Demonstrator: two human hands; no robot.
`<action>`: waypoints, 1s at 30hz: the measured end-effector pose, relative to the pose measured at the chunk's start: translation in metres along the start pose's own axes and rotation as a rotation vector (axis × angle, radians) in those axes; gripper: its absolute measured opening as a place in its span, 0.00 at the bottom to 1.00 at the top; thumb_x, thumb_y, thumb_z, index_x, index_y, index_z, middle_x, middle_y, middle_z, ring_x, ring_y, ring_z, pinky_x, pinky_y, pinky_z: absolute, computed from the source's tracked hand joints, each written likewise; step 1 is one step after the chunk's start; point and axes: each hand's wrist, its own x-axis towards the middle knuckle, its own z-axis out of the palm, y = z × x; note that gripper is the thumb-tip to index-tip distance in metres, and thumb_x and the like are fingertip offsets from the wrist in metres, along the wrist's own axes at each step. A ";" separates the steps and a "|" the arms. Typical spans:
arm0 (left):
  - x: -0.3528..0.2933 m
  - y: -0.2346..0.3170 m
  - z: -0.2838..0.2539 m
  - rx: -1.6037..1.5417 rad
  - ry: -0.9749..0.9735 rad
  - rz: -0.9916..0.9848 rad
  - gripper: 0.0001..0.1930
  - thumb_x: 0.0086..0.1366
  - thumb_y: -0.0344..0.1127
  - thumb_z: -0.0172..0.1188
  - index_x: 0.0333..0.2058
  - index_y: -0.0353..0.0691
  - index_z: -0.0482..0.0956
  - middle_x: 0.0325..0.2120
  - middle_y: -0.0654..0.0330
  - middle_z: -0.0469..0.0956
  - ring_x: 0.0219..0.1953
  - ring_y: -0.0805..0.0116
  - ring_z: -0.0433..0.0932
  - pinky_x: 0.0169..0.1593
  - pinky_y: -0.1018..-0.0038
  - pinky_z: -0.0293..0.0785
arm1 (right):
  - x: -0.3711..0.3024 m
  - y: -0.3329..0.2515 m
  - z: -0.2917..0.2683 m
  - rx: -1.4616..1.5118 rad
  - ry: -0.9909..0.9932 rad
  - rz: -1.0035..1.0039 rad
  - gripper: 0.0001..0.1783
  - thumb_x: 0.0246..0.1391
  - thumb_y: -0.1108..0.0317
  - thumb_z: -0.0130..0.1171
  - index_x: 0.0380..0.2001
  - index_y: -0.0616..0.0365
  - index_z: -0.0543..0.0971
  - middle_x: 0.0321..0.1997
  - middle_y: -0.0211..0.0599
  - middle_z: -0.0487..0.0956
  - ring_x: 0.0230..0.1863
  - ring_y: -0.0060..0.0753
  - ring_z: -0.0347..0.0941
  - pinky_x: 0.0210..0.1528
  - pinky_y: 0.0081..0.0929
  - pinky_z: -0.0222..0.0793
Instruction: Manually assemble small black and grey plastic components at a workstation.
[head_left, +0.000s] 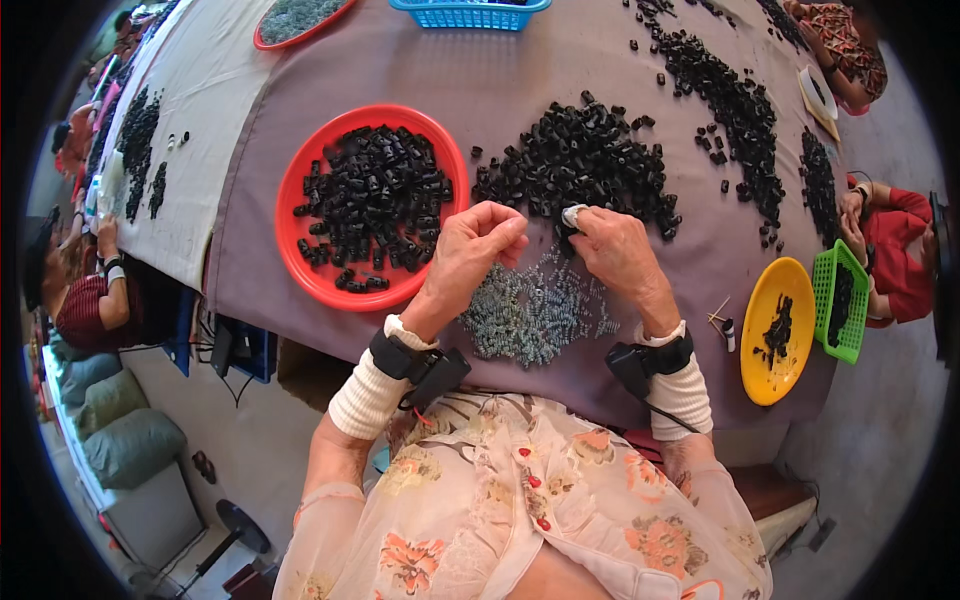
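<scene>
My left hand (474, 252) is closed in a pinch beside the right rim of a red round tray (290, 235), and what its fingertips hold is too small to make out. At the near edge of a heap of small black plastic parts (585, 160) is my right hand (622, 255), fingers curled together, with a white wrap on one fingertip. Its fingertips meet dark parts, so I cannot tell what is in them. Between and below both hands lies a spread of small silvery pieces like springs (525, 320). More black parts (375, 195) fill the red tray.
To the right are a yellow plate (760, 350) with dark bits, a green basket (850, 325), a small bottle (728, 333) and thin sticks. A blue basket (470, 14) stands at the far side. Long rows of black parts (735, 120) run toward co-workers on the right; others sit left.
</scene>
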 end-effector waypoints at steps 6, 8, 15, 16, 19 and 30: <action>-0.001 0.010 0.013 0.027 -0.057 0.085 0.13 0.65 0.36 0.58 0.44 0.34 0.76 0.32 0.63 0.79 0.32 0.78 0.77 0.37 0.80 0.75 | 0.018 -0.026 -0.022 0.437 0.040 0.032 0.09 0.43 0.75 0.61 0.30 0.64 0.74 0.23 0.44 0.74 0.24 0.44 0.73 0.27 0.32 0.68; 0.002 0.011 0.015 0.005 -0.092 0.112 0.14 0.65 0.36 0.57 0.45 0.33 0.75 0.33 0.62 0.79 0.33 0.78 0.77 0.38 0.79 0.76 | 0.025 -0.033 -0.026 0.553 0.052 -0.075 0.09 0.43 0.75 0.61 0.29 0.65 0.73 0.20 0.43 0.72 0.20 0.40 0.69 0.25 0.29 0.66; 0.005 0.009 0.001 -0.158 -0.050 0.030 0.12 0.66 0.33 0.56 0.44 0.34 0.77 0.33 0.61 0.80 0.33 0.75 0.79 0.39 0.78 0.77 | 0.017 -0.015 -0.011 0.391 0.110 -0.065 0.10 0.40 0.74 0.64 0.27 0.62 0.74 0.23 0.41 0.75 0.22 0.43 0.72 0.26 0.32 0.68; 0.006 0.007 -0.001 -0.157 -0.015 0.037 0.11 0.66 0.34 0.56 0.44 0.34 0.77 0.33 0.60 0.80 0.33 0.75 0.79 0.39 0.78 0.77 | 0.014 -0.014 -0.007 0.340 0.103 -0.177 0.10 0.40 0.73 0.64 0.27 0.61 0.74 0.24 0.40 0.76 0.24 0.45 0.73 0.27 0.34 0.69; 0.005 0.005 -0.006 -0.153 0.001 0.038 0.12 0.66 0.34 0.56 0.44 0.34 0.78 0.33 0.61 0.80 0.32 0.75 0.79 0.38 0.79 0.77 | 0.004 -0.013 0.000 0.133 -0.005 -0.168 0.08 0.42 0.72 0.63 0.29 0.60 0.76 0.27 0.41 0.77 0.29 0.46 0.75 0.30 0.37 0.71; 0.005 0.002 -0.006 -0.137 -0.031 0.035 0.12 0.65 0.33 0.57 0.45 0.34 0.77 0.33 0.61 0.80 0.32 0.76 0.78 0.38 0.79 0.76 | 0.001 -0.004 0.011 -0.120 -0.061 -0.178 0.05 0.45 0.70 0.59 0.28 0.56 0.76 0.25 0.36 0.75 0.30 0.42 0.75 0.29 0.38 0.70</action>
